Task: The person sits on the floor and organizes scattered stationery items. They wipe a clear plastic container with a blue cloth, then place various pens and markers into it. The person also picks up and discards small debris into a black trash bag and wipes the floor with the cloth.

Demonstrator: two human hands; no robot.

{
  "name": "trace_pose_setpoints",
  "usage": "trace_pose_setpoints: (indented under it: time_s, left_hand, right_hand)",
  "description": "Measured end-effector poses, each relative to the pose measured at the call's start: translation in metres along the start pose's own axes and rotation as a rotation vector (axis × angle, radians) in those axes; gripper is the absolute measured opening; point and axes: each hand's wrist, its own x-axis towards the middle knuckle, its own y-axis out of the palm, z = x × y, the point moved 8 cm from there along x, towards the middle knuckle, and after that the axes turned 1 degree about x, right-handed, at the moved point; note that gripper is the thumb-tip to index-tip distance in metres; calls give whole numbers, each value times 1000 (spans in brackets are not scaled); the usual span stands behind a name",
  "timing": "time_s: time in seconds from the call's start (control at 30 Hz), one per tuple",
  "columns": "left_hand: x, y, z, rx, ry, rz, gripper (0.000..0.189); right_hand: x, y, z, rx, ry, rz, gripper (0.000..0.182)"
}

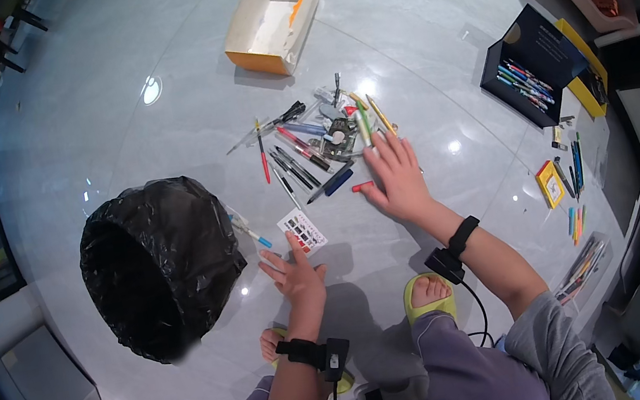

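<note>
My left hand [297,276] hovers at or just on the floor, fingers apart. Its index fingertip overlaps the lower edge of a white printed sticker sheet [302,232]; whether it touches is unclear. Beside it lies a blue-and-white pen [250,232]. Palm down, my right hand [400,178] reaches the right edge of a heap of pens and small items, fingers slightly spread. A red pen cap [362,186] is by its thumb, a gold pencil [382,113] just beyond the fingertips. The heap includes a red clear-barrelled pen [304,147], black pens [297,166] and a dark blue cap [339,182].
Left stands a bin lined with a black plastic bag [196,251]. Beyond the heap sits an open cardboard box [257,53]. At right are a dark box of pens [518,84], a yellow pack [550,184], colored markers [578,224] and a clear pen case [585,268].
</note>
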Motion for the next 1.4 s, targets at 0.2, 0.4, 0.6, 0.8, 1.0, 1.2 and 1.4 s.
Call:
trace_pose_setpoints:
  time_s: [0.2, 0.4, 0.6, 0.8, 1.0, 1.2, 1.4]
  left_hand:
    - [0, -3, 4, 21, -11, -14, 109]
    - [-3, -12, -6, 23, -54, 92, 106]
    - [-2, -10, -3, 24, -36, 67, 107]
    - [-4, -12, -5, 23, -43, 105, 107]
    - [-3, -11, -4, 43, -63, 136, 108]
    - [-2, -9, -4, 18, -58, 140, 106]
    - [3, 3, 7, 44, -49, 26, 109]
  right_hand:
    - [-4, 9, 28, 56, -149, 126, 60]
    - [33, 18, 42, 97, -198, 119, 60]
    - [13, 12, 61, 246, -249, 142, 60]
    - [-20, 1, 1, 114, 68, 44, 65]
    - [-26, 0, 17, 169, -90, 95, 55]
    - [-12, -5, -10, 93, 199, 99, 38]
    - [-7, 9, -17, 67, 449, 333, 31]
